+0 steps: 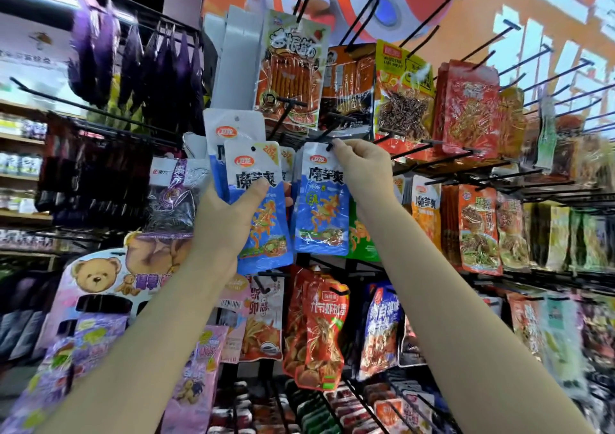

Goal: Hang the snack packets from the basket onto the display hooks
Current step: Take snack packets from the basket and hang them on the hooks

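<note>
A blue packet (321,207) is being pinched at its top right corner by the right hand (361,164), thumb and fingers closed on the white header, and its punched hole is being held at the tip of a black hook (336,130) in the middle of the rack. Whether the hole is already threaded is not being shown clearly; the tip appears to be just at it. A small stack of matching packets (256,200) is being gripped by the left hand (229,220), thumb pressed across the front and fingers curled behind, just left of the first packet and touching it. The basket is not being seen in view.

The chief risk is being judged as a missed hole: if the header is being bent by the pinch, the tip may be driven into the film beside the hole. The packet may then be dropped when released. The stack may also be fanned and slipped loose, since it is being held by one thumb only. Neighbouring hooks, set close around, may be snagged by the wrist.
</note>
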A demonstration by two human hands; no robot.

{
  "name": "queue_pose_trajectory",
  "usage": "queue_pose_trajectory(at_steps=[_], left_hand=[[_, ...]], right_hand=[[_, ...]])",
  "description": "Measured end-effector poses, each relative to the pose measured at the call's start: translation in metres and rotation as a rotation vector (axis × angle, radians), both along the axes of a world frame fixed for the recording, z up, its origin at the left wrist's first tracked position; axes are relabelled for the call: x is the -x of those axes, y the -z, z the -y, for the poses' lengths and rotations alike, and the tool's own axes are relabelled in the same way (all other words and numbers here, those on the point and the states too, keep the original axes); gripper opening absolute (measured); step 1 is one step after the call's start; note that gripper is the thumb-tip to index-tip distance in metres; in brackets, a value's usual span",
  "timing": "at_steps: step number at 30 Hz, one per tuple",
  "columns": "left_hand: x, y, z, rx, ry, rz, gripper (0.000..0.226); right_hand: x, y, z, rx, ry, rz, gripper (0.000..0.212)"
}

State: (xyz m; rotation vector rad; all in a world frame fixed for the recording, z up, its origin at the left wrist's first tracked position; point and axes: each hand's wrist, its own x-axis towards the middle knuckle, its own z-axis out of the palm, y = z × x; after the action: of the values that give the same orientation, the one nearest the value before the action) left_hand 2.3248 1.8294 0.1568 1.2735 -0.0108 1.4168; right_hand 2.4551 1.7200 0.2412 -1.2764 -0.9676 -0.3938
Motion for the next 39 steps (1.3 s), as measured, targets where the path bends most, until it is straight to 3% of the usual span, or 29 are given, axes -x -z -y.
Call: queue_pose_trajectory(at_steps=[5,7,10,12,17,21,31,36,39], left_hand=[[0.006,-0.003,0.012,-0.110,-0.027,-0.081,0.066],[0.006,-0.005,0.017,-0.137,-0.019,-0.114,0.058],[0.002,-0.009,0.025,-0.186,0.018,-0.178,0.049],[-0.002,-0.010,0.030,-0.213,0.030,-0.205,0.045],[-0.011,-0.006,0.025,-0.159,0.121,-0.187,0.017],[-0.011,-0.001,0.014,-0.092,0.092,-0.114,0.012],[-0.004,0.002,0.007,-0.041,-0.009,-0.102,0.012],[-0.003,0.002,0.008,-0.037,0.024,-0.109,0.012],[-0.002,0.002,0.006,-0.039,0.028,-0.094,0.012]], right_hand=[[0.010,0.006,0.014,-0.040,0.355,0.344,0.009],[0.021,0.010,0.026,-0.100,0.319,0.411,0.014],[0.032,0.014,0.034,0.125,0.033,0.367,0.038],[0.029,0.017,0.033,0.217,-0.016,0.337,0.049],[0.010,0.018,0.032,0.128,-0.047,0.170,0.030],[-0.002,0.014,0.025,0.115,-0.055,0.046,0.022],[0.005,-0.004,0.012,0.096,-0.031,0.078,0.041],[0.005,-0.004,0.003,0.065,-0.064,0.085,0.037],[0.002,-0.002,0.000,0.009,-0.123,0.046,0.023]])
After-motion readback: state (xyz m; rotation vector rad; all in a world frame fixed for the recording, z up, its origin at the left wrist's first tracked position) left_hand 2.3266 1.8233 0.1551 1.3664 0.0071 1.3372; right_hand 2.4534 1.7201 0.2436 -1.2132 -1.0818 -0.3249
